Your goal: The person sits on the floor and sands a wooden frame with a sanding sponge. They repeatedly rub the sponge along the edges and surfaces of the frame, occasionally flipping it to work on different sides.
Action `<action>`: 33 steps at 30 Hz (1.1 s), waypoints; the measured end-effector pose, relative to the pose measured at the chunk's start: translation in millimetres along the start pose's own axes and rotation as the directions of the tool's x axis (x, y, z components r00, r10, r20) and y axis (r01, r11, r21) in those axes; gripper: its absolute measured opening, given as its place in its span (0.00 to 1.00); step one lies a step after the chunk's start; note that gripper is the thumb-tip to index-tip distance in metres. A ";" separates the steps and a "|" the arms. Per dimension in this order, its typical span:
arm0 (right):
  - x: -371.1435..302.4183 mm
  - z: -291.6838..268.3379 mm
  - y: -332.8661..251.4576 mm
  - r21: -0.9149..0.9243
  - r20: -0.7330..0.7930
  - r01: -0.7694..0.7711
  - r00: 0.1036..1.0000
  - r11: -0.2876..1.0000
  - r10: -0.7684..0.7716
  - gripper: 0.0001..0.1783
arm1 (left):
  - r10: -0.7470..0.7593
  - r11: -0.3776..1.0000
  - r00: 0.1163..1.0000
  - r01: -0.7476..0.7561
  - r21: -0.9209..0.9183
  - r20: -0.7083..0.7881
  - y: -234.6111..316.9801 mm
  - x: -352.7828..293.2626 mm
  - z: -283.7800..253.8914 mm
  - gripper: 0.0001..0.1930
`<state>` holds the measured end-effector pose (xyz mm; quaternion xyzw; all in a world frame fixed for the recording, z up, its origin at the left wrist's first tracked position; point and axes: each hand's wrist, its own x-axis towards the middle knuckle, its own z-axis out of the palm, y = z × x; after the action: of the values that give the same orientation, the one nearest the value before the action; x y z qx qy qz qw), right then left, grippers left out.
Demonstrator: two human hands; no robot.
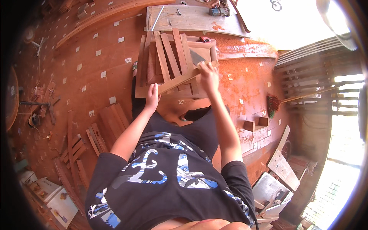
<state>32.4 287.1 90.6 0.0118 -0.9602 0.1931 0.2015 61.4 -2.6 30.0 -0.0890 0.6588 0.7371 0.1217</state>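
Observation:
Both my hands hold a wooden strip slantwise in front of me, its right end farther away. My left hand grips the near left end. Near the other end, my right hand has its fingers closed round the wood. Under the strip lies a framed wooden panel, with several loose wooden strips side by side on it. A dark grey patch or flat piece shows beside them; its kind is unclear. A small red and black object sits at the panel's far edge.
Beyond the panel, a low board carries a blue-grey power tool. Wood pieces lie on the tiled floor at left. A U-shaped wooden piece and a broom are at right, near a slatted barrier.

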 end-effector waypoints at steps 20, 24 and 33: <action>-53.0 33.2 -71.8 0.032 -0.206 -0.036 0.978 0.999 0.042 0.25 | 0.288 0.930 0.955 -0.262 0.258 -0.069 -24.2 10.1 -12.9 0.16; -84.3 29.4 -131.9 0.220 0.066 0.320 0.937 0.921 -0.342 0.26 | 0.354 0.912 0.935 -0.345 0.221 0.000 -11.7 4.4 -11.3 0.15; -25.7 0.0 12.3 -0.186 -0.251 -0.086 0.967 0.979 0.037 0.21 | 0.349 0.892 0.937 -0.327 0.311 -0.017 -19.8 9.5 -8.5 0.14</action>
<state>54.8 297.0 76.0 -0.0619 -0.9420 0.1043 0.3129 57.9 -8.5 7.4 0.0202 0.7735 0.6332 -0.0201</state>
